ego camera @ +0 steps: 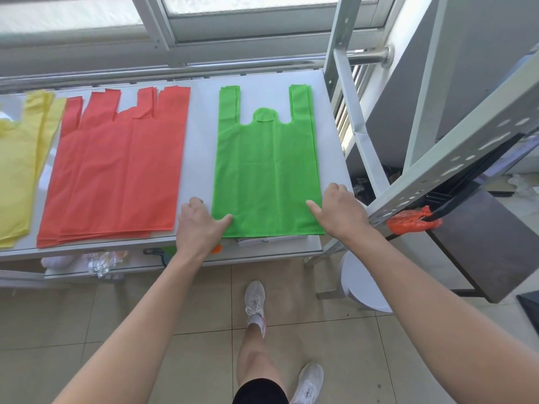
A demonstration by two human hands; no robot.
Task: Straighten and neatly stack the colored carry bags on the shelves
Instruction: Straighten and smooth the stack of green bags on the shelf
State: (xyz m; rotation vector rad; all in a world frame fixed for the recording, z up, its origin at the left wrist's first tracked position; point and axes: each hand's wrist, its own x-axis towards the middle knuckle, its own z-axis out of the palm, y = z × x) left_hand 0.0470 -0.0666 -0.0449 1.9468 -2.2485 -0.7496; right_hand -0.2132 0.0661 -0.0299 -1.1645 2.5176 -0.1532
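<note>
Fingers [194,202] of my left hand [201,225] and right hand [341,211] curl against the lower corners of the green carry bags [267,176], thumbs pressed on top, centre-right on the white shelf [198,158]. Red carry bags [116,176] and yellow carry bags [17,176] lie further left.

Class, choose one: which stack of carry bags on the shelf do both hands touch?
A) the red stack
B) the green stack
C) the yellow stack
B: the left hand and the right hand each lay a thumb on a lower corner of the green stack.
</note>
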